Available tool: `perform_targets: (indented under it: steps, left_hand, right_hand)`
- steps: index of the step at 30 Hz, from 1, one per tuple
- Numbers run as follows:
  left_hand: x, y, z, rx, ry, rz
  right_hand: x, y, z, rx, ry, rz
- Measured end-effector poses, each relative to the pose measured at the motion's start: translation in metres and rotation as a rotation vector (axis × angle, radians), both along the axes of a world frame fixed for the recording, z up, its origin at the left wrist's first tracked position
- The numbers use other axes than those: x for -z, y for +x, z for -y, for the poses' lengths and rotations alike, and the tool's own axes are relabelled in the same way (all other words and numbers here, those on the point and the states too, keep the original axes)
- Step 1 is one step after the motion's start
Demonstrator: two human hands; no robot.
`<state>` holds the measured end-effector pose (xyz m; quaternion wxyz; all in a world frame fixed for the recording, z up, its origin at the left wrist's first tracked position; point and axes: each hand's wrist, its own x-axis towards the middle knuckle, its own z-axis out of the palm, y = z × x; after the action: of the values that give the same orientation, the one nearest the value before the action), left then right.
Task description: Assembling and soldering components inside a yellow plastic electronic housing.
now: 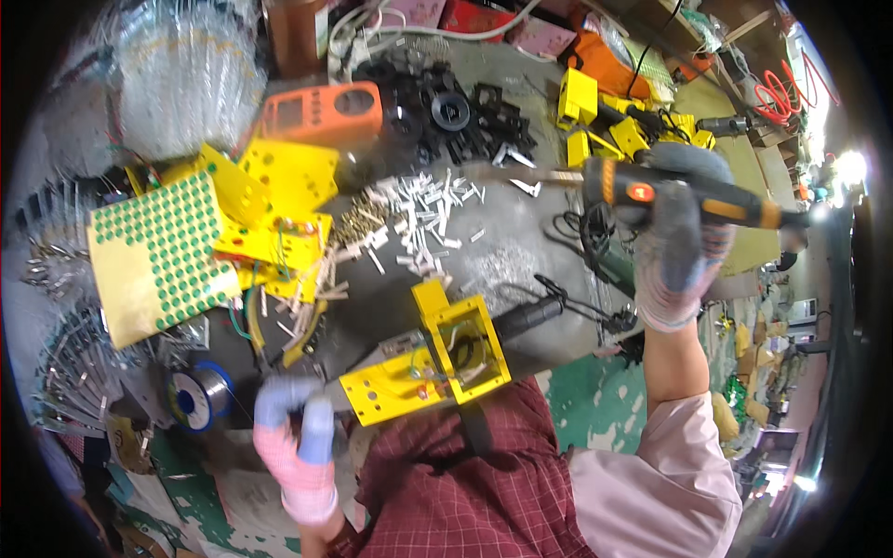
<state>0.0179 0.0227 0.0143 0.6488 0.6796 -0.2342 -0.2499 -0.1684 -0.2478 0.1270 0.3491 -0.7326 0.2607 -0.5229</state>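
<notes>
My right hand [684, 237], in a grey-and-white glove, is wrapped round a black and yellow-orange electric screwdriver [726, 206]. It is raised over the right side of the bench, its blurred bit pointing left. My left hand [296, 446], in a pink-and-blue glove, is at the bench's near edge with its fingers loosely bent and apart; I see nothing in them. Just right of it, a yellow metal housing [470, 349] with an open square frame lies at the near edge, its flat drilled plate [386, 389] extending left. Thin wires show inside, and a black cable part [530, 318] adjoins it.
Small white tubes [423, 209] and brass-coloured pieces [361, 221] are heaped mid-bench. A sheet of green dots [167, 251] rests by yellow plates [288, 177]. Behind are an orange meter [321, 112] and black parts [451, 112]. A wire spool [200, 397] stands left.
</notes>
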Motion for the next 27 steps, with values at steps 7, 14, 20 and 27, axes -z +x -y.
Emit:
perform_targets:
  steps: [7, 14, 20, 27]
  left_hand:
    - [0.016, -0.023, -0.074, 0.114, 0.199, -0.223]
    - [0.044, -0.059, -0.065, 0.382, 0.432, 0.456]
    - [0.043, -0.074, -0.06, 0.297, 0.24, 0.155]
    - [0.003, -0.07, -0.027, 0.135, 0.03, 0.025]
  right_hand:
    - [0.042, 0.049, 0.046, -0.061, -0.131, -0.097]
    - [0.071, 0.071, 0.08, -0.055, -0.186, 0.023]
    - [0.095, 0.088, 0.124, -0.09, -0.347, -0.073]
    - [0.107, 0.066, 0.145, 0.256, -0.764, -0.788]
